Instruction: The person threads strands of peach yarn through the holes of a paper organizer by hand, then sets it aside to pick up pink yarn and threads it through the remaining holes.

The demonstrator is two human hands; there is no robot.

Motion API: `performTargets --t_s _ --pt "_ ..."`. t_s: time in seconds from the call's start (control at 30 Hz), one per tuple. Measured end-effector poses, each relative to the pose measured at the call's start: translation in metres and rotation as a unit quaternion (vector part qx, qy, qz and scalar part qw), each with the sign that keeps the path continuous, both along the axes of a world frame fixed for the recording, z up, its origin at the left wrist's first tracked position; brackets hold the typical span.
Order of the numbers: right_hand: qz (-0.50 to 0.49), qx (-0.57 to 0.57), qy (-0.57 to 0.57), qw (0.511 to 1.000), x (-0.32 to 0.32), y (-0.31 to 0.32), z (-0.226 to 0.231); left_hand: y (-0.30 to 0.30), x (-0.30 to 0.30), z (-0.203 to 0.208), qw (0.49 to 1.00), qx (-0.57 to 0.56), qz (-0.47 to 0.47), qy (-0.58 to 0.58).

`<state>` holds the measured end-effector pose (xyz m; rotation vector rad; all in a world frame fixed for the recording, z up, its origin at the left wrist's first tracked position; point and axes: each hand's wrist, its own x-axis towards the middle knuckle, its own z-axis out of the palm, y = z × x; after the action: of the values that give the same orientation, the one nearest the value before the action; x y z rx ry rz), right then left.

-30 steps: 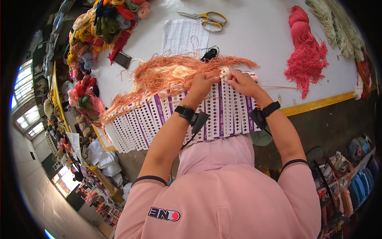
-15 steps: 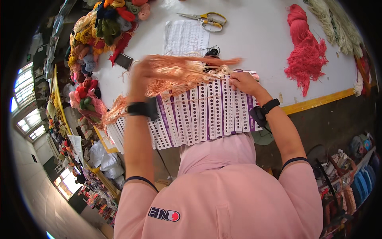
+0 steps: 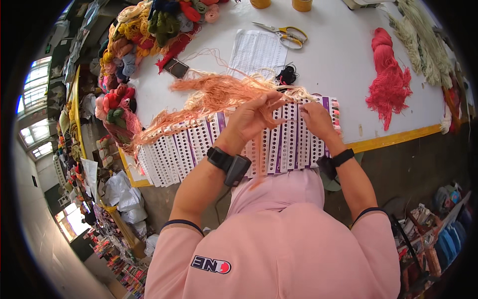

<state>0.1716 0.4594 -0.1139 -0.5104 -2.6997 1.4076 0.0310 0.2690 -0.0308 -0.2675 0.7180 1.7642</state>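
A row of long white and purple cards with punched holes [image 3: 172, 154] lies fanned along the table's near edge. Loose peach-orange thread [image 3: 214, 88] is spread over their far ends, with paler cream strands among it. Above the cards, my left hand [image 3: 249, 122] is closed on peach-orange thread, some of which hangs below the fingers. Just to its right, my right hand [image 3: 318, 122] has its fingers curled together over the cards near the right end of the row. Whatever those fingertips hold is too small to make out.
Yellow-handled scissors [image 3: 289, 36] lie beside a printed sheet [image 3: 251, 50]. A black thread tangle [image 3: 287, 74] and a dark phone-like device [image 3: 176, 68] rest beyond the cards. Coloured yarn bundles [image 3: 164, 27] crowd the left, a coral-red hank [image 3: 386, 74] the right.
My left hand has moved right and nearer to me, from the left of the thread pile to beside my right hand. The peach-orange strands stretched across the cards have dropped back.
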Motion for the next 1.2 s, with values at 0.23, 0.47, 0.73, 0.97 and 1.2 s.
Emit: performTargets --t_s 0.23,0.47,0.73,0.97,1.2 --pt "-0.065 -0.457 -0.025 0.887 -0.027 -0.062 0.073 -0.005 0.017 0.003 0.999 0.002 -0.049 0.016" --pt "-0.093 -0.566 -0.035 0.818 -0.018 -0.063 0.087 -0.009 0.018 0.01 0.998 0.006 -0.038 0.043" --pt "-0.123 -0.683 0.002 0.72 -0.011 -0.059 0.071 -0.011 0.017 0.012 0.997 -0.011 -0.034 0.062" --pt "-0.153 -0.604 -0.016 0.782 -0.024 -0.076 0.092 -0.007 0.019 0.013 0.993 -0.024 -0.057 0.099" --pt "-0.136 -0.649 -0.01 0.748 -0.01 -0.065 0.079 -0.009 0.012 0.009 0.995 -0.049 -0.023 0.089"
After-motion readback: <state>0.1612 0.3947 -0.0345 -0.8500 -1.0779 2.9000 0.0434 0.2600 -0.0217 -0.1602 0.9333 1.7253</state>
